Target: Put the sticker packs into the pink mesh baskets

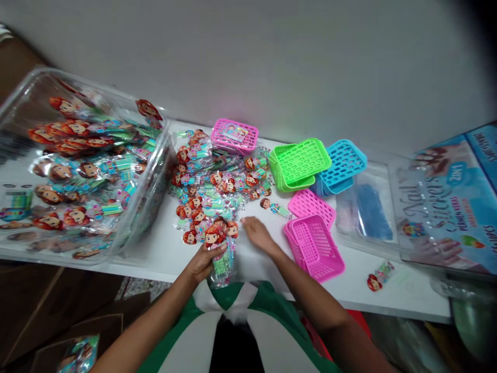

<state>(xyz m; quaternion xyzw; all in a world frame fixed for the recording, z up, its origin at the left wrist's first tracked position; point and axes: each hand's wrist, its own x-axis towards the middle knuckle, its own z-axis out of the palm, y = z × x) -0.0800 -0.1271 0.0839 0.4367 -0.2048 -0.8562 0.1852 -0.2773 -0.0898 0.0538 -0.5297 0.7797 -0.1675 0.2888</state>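
Note:
My left hand (204,260) is closed around several clear plastic packets (221,264) at the table's front edge. Each packet carries a red-haired cartoon figure and green sticks. My right hand (256,232) is just right of the pile, low over the white table, its fingers curled together. Whatever those fingers hold, if anything, is too small to make out. The pile of similar packets (205,204) spreads in front of both hands. A single packet with a brown-haired figure (275,207) lies between the pile and a pink basket stack (320,254).
At the left stands a large clear bin (128,243) full of packets. Green baskets (301,163), blue baskets (344,163) and a closed pink basket (235,135) line the wall side. A clear tray (373,207) and a nail-sticker box (446,207) are at the right, near another packet (380,275).

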